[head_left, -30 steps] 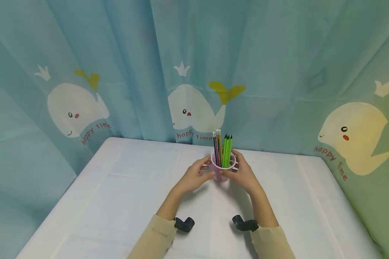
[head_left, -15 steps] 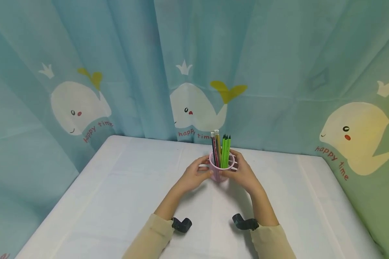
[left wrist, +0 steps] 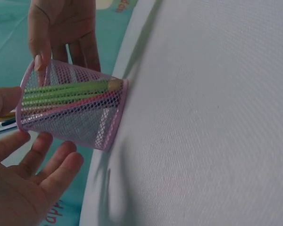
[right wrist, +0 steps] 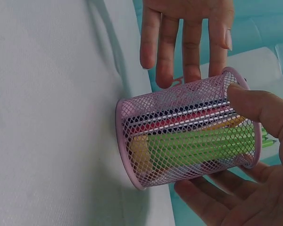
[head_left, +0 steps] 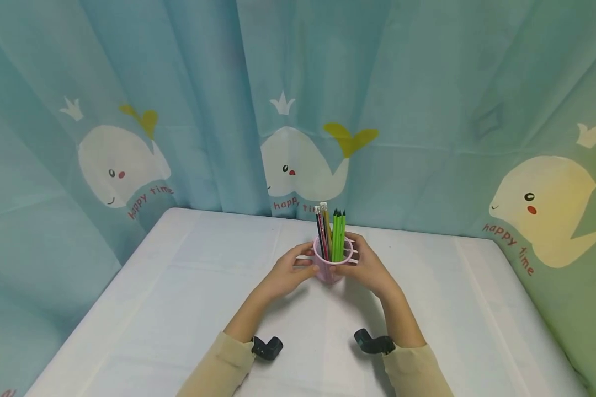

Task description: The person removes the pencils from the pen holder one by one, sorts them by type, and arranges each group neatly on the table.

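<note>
A pink mesh pencil holder (head_left: 327,271) stands upright between my hands toward the back of the white table, its base right at the tabletop in both wrist views. Inside it are several green pencils (head_left: 338,237) with black points up, and several dark, red-striped and gold pencils (head_left: 323,234) with white ends up. My left hand (head_left: 284,274) holds the holder's left side, thumb at the near rim and fingers spread around the side. On the other side my right hand (head_left: 370,270) grips it, the thumb (right wrist: 257,107) pressed on the mesh below the rim and the fingers curving behind.
A white cloth covers the table (head_left: 179,309), whose far edge lies just beyond the holder. Behind hangs a blue-green curtain (head_left: 417,110) printed with white whales. Black wrist-camera mounts (head_left: 267,348) stick out inward from both beige sleeves (head_left: 417,370).
The pencil holder with its pencils has shifted slightly left and a little toward me, both hands moving along with it. The hold on it looks the same.
</note>
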The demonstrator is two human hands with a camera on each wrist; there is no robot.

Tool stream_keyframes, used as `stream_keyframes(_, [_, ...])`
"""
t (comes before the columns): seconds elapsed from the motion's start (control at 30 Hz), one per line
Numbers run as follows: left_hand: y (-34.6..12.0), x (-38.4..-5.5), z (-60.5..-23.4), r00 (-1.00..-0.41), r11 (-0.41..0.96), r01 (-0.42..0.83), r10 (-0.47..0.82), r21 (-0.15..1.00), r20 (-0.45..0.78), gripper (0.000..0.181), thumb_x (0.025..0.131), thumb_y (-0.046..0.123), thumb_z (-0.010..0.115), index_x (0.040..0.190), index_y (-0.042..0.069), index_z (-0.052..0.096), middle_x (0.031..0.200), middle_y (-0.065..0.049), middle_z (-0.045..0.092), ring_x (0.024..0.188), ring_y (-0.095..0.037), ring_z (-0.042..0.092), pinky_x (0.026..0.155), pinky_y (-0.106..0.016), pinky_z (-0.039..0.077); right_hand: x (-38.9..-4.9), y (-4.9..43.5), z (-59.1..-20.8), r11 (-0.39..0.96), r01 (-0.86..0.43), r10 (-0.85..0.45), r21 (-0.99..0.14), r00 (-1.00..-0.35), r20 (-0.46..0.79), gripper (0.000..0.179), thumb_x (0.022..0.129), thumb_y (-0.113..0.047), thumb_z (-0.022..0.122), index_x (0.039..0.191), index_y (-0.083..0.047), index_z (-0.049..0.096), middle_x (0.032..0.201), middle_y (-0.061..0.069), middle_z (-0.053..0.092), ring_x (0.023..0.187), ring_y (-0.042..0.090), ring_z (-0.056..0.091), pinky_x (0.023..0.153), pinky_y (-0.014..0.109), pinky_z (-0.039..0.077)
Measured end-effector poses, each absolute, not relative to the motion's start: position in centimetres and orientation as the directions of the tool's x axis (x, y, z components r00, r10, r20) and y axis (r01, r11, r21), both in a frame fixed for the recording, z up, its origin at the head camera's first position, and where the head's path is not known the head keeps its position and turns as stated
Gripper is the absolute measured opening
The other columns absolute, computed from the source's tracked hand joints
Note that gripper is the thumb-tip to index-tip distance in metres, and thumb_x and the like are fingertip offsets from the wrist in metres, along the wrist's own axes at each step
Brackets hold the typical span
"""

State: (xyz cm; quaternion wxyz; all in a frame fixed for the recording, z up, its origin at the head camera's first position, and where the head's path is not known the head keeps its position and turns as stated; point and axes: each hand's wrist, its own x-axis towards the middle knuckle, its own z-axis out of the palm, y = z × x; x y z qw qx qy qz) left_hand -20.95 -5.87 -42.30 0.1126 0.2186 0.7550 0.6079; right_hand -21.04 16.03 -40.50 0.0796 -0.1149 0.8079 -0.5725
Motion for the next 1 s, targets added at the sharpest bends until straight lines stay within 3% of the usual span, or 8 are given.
stream_keyframes(0.33, [-6.7,-20.9,-42.1,-0.884,0.175,0.182,0.461,0.968,0.083,0.055,0.09,0.011,0.059,0.138,0.001,0.035,0.128,-0.021,0.045,0.116,-0.041,0.046,0.095,-0.038,0.045,-22.2,16.2,-43.2,0.313,-0.102,-0.292,-0.944,-0.956,0.007,0.082,0.069,-0.014,0.08,0.136,-0.019,0.033,0.132,0.008,0.043,0.116,0.033,0.047,0.09,0.045,0.046])
stream_keyframes(1.0, [-8.0,-20.5,-41.6,-0.884,0.189,0.163,0.463,0.968,0.058,0.055,0.088,0.01,0.061,0.136,-0.001,0.036,0.13,-0.023,0.044,0.116,-0.037,0.048,0.095,-0.036,0.045,-21.6,15.3,-42.8,0.314,-0.109,-0.357,-0.943,-0.934,-0.011,0.081,0.069,-0.016,0.08,0.135,-0.018,0.034,0.136,0.005,0.039,0.118,0.033,0.047,0.093,0.047,0.043])
